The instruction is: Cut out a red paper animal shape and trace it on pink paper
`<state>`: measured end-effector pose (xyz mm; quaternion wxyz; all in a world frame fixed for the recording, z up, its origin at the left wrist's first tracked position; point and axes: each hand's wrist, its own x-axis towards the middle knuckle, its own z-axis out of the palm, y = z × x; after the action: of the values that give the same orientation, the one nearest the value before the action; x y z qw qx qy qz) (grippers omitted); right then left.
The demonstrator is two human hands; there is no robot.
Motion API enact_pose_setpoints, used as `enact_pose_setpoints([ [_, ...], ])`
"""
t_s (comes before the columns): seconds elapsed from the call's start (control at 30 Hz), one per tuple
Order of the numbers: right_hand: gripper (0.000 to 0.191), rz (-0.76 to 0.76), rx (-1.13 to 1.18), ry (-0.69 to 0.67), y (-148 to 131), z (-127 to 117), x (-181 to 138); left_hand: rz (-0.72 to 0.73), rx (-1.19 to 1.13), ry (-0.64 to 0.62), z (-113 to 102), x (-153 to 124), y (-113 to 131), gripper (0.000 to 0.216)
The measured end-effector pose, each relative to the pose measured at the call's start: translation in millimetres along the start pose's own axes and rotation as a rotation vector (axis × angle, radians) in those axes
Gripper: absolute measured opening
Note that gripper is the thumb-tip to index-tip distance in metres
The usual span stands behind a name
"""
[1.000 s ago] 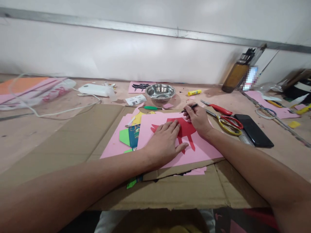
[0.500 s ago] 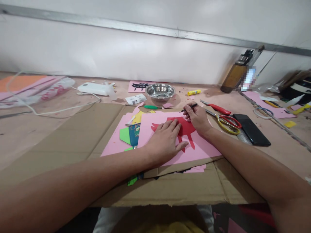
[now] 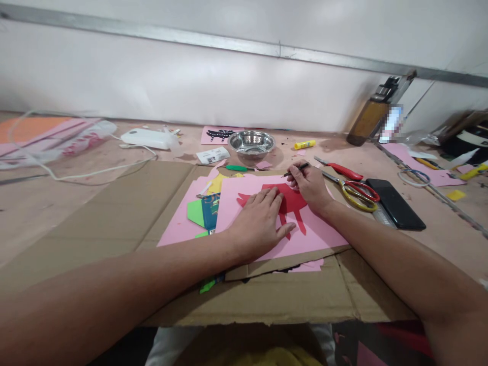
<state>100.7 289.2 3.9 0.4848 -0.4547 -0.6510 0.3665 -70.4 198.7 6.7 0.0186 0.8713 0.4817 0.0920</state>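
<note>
In the head view, the left hand (image 3: 263,221) lies flat, fingers together and thumb spread out, gripping nothing, pressing on a red paper animal (image 3: 295,198) that rests on a pink sheet (image 3: 320,236). The right hand (image 3: 308,185) is curled around a dark pen (image 3: 297,169), its tip over the sheet's far edge; whether it touches cannot be told. The sheet lies on cardboard (image 3: 95,218) along the near edge of the tabletop (image 3: 450,218). Toward the right edge, scissors (image 3: 360,197) lie beside a black phone (image 3: 396,203). A metal bowl (image 3: 251,154) and a yellow tube (image 3: 304,145) sit near the back edge, a brown bottle (image 3: 365,121) toward the back right corner
</note>
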Motion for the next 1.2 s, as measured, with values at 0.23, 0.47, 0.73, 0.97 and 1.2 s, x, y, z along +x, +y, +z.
enact_pose_setpoints([
  [0.23, 0.009, -0.195, -0.128, -0.074, -8.8, 0.1, -3.5, -0.005, 0.005, -0.016, -0.2, 0.2, 0.4, 0.076],
  [0.47, 0.01, -0.191, -0.14, -0.095, -13.9, 0.2, -5.2, 0.012, 0.008, -0.004, 0.9, 0.4, -0.3, 0.076],
  [0.73, 0.011, -0.205, -0.232, -0.041, -10.8, 0.1, -1.9, 0.013, 0.0, 0.009, 0.6, 0.1, -0.7, 0.074],
  [0.97, 0.012, -0.238, -0.309, -0.054, -12.6, 0.3, -1.5, 0.004, -0.012, -0.011, -1.2, -0.1, 0.1, 0.073],
  [1.2, 0.011, -0.262, -0.367, -0.066, -13.7, 0.3, -3.0, 0.001, -0.004, -0.027, -2.1, 0.6, 0.2, 0.074],
])
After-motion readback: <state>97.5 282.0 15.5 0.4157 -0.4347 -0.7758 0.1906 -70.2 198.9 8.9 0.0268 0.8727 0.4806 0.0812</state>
